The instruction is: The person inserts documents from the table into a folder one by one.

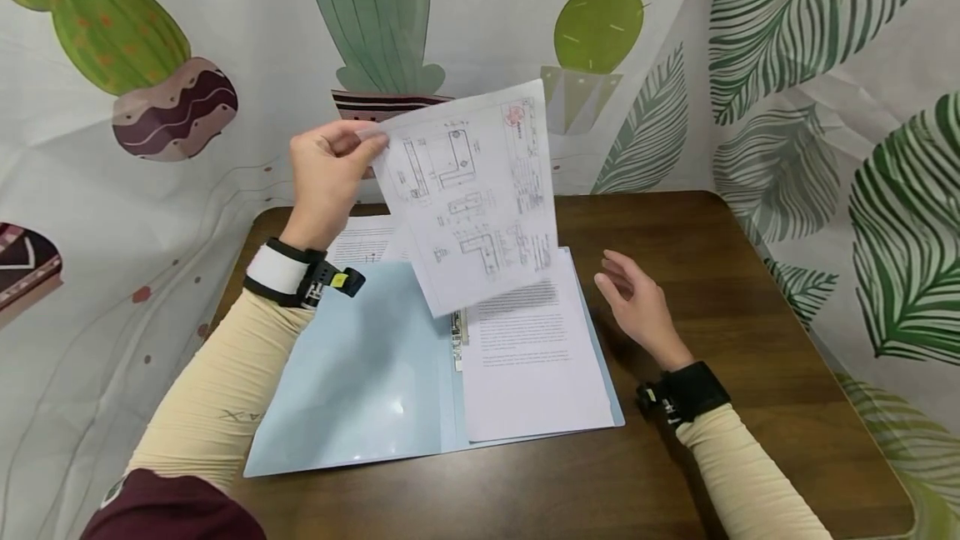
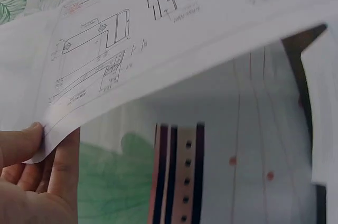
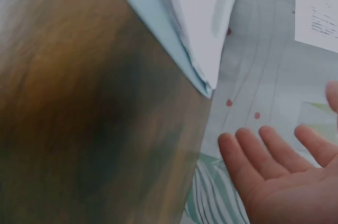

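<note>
My left hand (image 1: 330, 177) pinches the upper left corner of a paper sheet (image 1: 480, 198) between thumb and fingers. The sheet carries line drawings and a red stamp, and is raised above an open light blue folder (image 1: 360, 382). In the left wrist view, the thumb lies over the corner of the drawing sheet (image 2: 137, 39) with fingers behind it. On the folder's right side lies a stack of printed pages (image 1: 532, 390), its top partly hidden by the raised sheet. My right hand (image 1: 637, 307) is off the folder's right edge, fingers relaxed and holding nothing.
More printed paper (image 1: 363, 238) lies behind the folder's left cover, near the table's back edge. A metal clip strip (image 1: 457, 342) runs along the folder's spine. The brown wooden table (image 1: 780, 407) meets a cloth backdrop (image 1: 495, 15) printed with cacti and leaves.
</note>
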A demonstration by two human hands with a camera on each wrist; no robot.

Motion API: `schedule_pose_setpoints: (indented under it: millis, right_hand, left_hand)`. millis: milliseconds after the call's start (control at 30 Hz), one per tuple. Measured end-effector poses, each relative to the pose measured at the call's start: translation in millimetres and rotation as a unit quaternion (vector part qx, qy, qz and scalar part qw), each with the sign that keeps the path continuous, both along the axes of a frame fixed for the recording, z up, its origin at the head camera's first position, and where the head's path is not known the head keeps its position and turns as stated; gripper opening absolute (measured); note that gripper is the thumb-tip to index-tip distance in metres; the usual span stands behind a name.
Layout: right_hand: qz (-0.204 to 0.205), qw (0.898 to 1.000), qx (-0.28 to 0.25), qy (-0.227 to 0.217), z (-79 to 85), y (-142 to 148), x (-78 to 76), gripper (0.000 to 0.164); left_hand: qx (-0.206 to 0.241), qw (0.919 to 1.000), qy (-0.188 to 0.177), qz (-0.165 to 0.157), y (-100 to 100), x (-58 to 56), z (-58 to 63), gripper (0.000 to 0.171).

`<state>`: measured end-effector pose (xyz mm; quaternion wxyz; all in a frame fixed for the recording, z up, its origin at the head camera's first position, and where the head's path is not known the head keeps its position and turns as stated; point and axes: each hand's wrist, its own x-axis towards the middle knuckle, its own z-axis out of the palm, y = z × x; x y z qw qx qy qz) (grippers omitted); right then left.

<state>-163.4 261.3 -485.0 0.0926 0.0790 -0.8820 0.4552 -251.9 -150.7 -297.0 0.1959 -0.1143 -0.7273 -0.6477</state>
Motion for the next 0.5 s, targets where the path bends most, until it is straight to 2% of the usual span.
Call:
schedule_pose_setpoints:
  millis: [67, 200, 300, 500]
  right_hand:
    - [0.016, 1.000, -0.027, 0.000, 4.2, -1, -0.5, 0.050]
    - [0.060, 0.994, -0.094, -0.019, 13.8, -4, 0.3, 0.048]
    - [0.083, 0.984, -0.145, -0.057, 17.7, -5, 1.8, 0.049]
    - [0.109, 0.965, -0.189, -0.142, 20.0, -6, 5.5, 0.060]
  left_hand:
    - [0.017, 0.9993, -0.026, -0.022, 6, 2.4, -5.2, 0.016]
    - [0.008, 0.9952, -0.088, -0.041, 17, 8.7, -19.6, 0.018]
    - [-0.014, 0.9905, -0.129, -0.045, 26, 13.6, -31.8, 0.020]
    - [-0.027, 0.9815, -0.179, -0.062, 38, 19.4, -57.1, 0.019]
